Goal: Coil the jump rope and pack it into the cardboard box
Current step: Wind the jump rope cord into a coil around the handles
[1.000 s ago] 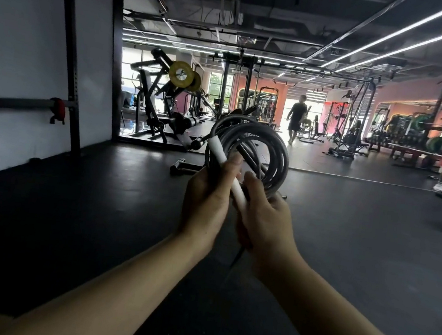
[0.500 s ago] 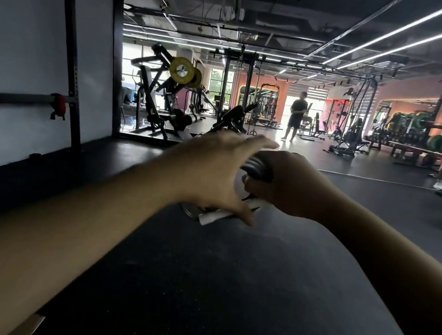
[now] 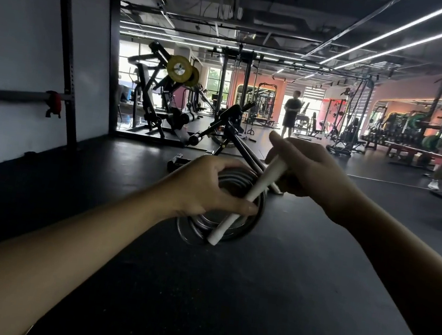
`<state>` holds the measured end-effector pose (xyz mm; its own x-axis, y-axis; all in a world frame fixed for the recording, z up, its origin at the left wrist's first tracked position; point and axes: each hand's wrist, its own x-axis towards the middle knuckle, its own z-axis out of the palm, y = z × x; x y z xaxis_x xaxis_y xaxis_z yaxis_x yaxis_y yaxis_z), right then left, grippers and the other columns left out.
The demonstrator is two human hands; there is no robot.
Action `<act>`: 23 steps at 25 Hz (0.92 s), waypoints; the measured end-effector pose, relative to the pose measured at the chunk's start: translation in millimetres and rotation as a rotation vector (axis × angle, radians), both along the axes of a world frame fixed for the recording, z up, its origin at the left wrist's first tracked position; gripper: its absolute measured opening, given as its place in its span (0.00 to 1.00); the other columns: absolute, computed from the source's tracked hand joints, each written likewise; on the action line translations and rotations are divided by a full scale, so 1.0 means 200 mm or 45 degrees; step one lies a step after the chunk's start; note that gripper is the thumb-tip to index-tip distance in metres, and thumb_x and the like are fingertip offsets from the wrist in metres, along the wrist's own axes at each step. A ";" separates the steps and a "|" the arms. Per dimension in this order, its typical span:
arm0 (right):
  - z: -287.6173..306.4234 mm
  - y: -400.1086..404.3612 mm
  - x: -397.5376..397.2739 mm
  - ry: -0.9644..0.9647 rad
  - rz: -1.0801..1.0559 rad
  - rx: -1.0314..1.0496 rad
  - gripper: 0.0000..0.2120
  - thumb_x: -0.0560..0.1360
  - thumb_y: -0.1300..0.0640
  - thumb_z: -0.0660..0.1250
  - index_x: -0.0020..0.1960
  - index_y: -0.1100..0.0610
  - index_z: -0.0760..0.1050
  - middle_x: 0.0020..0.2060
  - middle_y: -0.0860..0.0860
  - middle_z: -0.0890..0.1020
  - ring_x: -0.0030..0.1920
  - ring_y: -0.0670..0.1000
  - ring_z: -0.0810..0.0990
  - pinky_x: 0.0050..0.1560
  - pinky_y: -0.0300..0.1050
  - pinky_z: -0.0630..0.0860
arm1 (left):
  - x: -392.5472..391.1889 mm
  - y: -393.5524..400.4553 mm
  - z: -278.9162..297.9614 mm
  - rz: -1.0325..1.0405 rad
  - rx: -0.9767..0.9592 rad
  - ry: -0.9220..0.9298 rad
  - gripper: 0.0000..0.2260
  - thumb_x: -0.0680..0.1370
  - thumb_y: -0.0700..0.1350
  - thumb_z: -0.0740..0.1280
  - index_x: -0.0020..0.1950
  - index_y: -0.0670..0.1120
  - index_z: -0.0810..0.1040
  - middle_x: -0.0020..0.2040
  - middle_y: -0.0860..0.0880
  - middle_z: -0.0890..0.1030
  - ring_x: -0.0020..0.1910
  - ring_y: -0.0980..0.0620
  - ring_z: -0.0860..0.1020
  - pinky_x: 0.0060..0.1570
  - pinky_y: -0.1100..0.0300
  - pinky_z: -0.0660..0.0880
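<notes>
The jump rope (image 3: 220, 221) is wound into a tight ring of grey loops, held in mid-air over the dark gym floor (image 3: 266, 301), between the two hands. The left hand (image 3: 205, 188) curls round the ring's near-left side, thumb pressing on the white handle (image 3: 246, 199). That handle's long axis runs diagonally, from its free lower end at the ring's bottom edge up and right into the right hand (image 3: 310, 171), whose fingers wrap its upper part; the index finger sticks out. Both hands are about equally near, the left one carrying the coil. No cardboard box is in view, so packing looks yet to come, and the next move probably means turning toward it.

Half a second ago the left hand was spread over the coil, hiding it; now the ring and handle show plainly.
</notes>
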<state>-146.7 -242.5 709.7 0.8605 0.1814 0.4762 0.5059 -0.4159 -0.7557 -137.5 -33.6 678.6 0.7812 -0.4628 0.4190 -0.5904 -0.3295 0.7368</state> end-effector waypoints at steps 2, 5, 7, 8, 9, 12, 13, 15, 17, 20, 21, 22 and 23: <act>-0.04 -0.03 0.02 0.014 -0.009 0.163 0.30 0.81 0.37 0.58 0.45 0.64 0.79 0.28 0.50 0.73 0.26 0.47 0.67 0.30 0.40 0.64 | -0.02 -0.01 -0.02 0.044 -0.306 0.091 0.15 0.71 0.38 0.79 0.57 0.45 0.83 0.37 0.58 0.86 0.32 0.64 0.81 0.31 0.70 0.73; -0.14 0.00 0.01 0.059 0.009 0.192 0.32 0.81 0.32 0.53 0.57 0.58 0.81 0.39 0.52 0.78 0.34 0.48 0.72 0.33 0.40 0.68 | 0.00 -0.06 -0.05 0.170 -0.727 0.194 0.08 0.75 0.43 0.76 0.52 0.46 0.82 0.25 0.58 0.78 0.22 0.62 0.70 0.26 0.62 0.66; -0.23 0.09 -0.01 0.036 0.027 0.179 0.28 0.78 0.30 0.57 0.64 0.49 0.77 0.50 0.50 0.83 0.42 0.47 0.80 0.40 0.41 0.73 | 0.01 -0.13 -0.07 0.265 -1.007 0.268 0.11 0.74 0.48 0.76 0.53 0.46 0.84 0.28 0.57 0.78 0.25 0.61 0.70 0.29 0.60 0.67; -0.26 0.15 -0.02 -0.013 0.030 0.245 0.25 0.76 0.32 0.62 0.64 0.48 0.76 0.51 0.47 0.84 0.46 0.45 0.82 0.43 0.40 0.76 | 0.01 -0.17 -0.08 0.316 -1.117 0.319 0.12 0.74 0.51 0.77 0.54 0.47 0.84 0.32 0.57 0.80 0.27 0.60 0.72 0.31 0.60 0.69; -0.30 0.20 -0.02 -0.089 0.010 0.318 0.22 0.75 0.36 0.67 0.64 0.48 0.77 0.50 0.45 0.85 0.48 0.42 0.84 0.45 0.38 0.78 | 0.01 -0.20 -0.10 0.365 -1.198 0.365 0.13 0.73 0.53 0.77 0.54 0.49 0.85 0.35 0.56 0.82 0.31 0.59 0.75 0.33 0.60 0.72; -0.35 0.25 0.03 -0.300 -0.052 0.450 0.15 0.76 0.49 0.73 0.61 0.53 0.80 0.47 0.45 0.86 0.46 0.38 0.84 0.44 0.33 0.77 | 0.01 -0.26 -0.14 0.441 -1.292 0.424 0.11 0.73 0.58 0.76 0.50 0.54 0.86 0.39 0.54 0.84 0.36 0.57 0.78 0.36 0.59 0.74; -0.36 0.24 0.04 -0.324 -0.041 0.473 0.14 0.76 0.51 0.74 0.61 0.54 0.80 0.46 0.44 0.86 0.45 0.38 0.84 0.43 0.33 0.77 | 0.02 -0.25 -0.14 0.447 -1.258 0.404 0.12 0.73 0.58 0.76 0.50 0.54 0.86 0.39 0.53 0.83 0.36 0.57 0.78 0.37 0.59 0.73; -0.36 0.22 0.07 -0.302 -0.013 0.438 0.13 0.78 0.53 0.72 0.61 0.55 0.80 0.42 0.41 0.85 0.41 0.37 0.82 0.39 0.31 0.75 | 0.03 -0.20 -0.13 0.452 -1.092 0.352 0.16 0.72 0.60 0.76 0.54 0.53 0.85 0.44 0.53 0.86 0.41 0.55 0.81 0.41 0.57 0.76; -0.36 0.19 0.10 -0.284 0.007 0.283 0.11 0.79 0.55 0.71 0.60 0.55 0.79 0.37 0.36 0.83 0.36 0.36 0.79 0.36 0.30 0.72 | 0.04 -0.15 -0.12 0.442 -0.949 0.370 0.24 0.70 0.62 0.77 0.60 0.53 0.82 0.53 0.52 0.87 0.50 0.53 0.84 0.48 0.56 0.78; -0.36 0.15 0.14 -0.314 -0.069 -0.012 0.07 0.80 0.53 0.70 0.58 0.50 0.80 0.35 0.36 0.81 0.33 0.38 0.77 0.37 0.37 0.71 | 0.02 -0.10 -0.08 0.605 -0.834 0.254 0.38 0.67 0.57 0.81 0.73 0.55 0.67 0.66 0.52 0.77 0.60 0.53 0.78 0.49 0.63 0.72; -0.36 0.14 0.15 -0.298 -0.090 -0.117 0.07 0.79 0.51 0.70 0.57 0.47 0.79 0.34 0.38 0.80 0.32 0.39 0.76 0.37 0.39 0.71 | 0.00 -0.06 -0.06 0.709 -0.807 0.027 0.42 0.68 0.54 0.81 0.76 0.54 0.63 0.69 0.52 0.72 0.63 0.53 0.75 0.51 0.65 0.70; -0.36 0.13 0.16 -0.276 -0.099 -0.214 0.07 0.79 0.49 0.70 0.56 0.46 0.79 0.33 0.40 0.80 0.31 0.39 0.76 0.37 0.42 0.72 | -0.01 -0.02 -0.02 0.795 -0.740 -0.330 0.44 0.68 0.52 0.81 0.77 0.52 0.61 0.72 0.52 0.68 0.67 0.52 0.71 0.57 0.64 0.70; -0.36 0.13 0.16 -0.262 -0.092 -0.289 0.07 0.79 0.48 0.70 0.56 0.46 0.79 0.33 0.40 0.79 0.30 0.40 0.76 0.37 0.43 0.73 | -0.02 0.02 0.03 0.826 -0.573 -0.726 0.44 0.68 0.53 0.80 0.78 0.49 0.61 0.74 0.51 0.67 0.70 0.51 0.69 0.65 0.61 0.69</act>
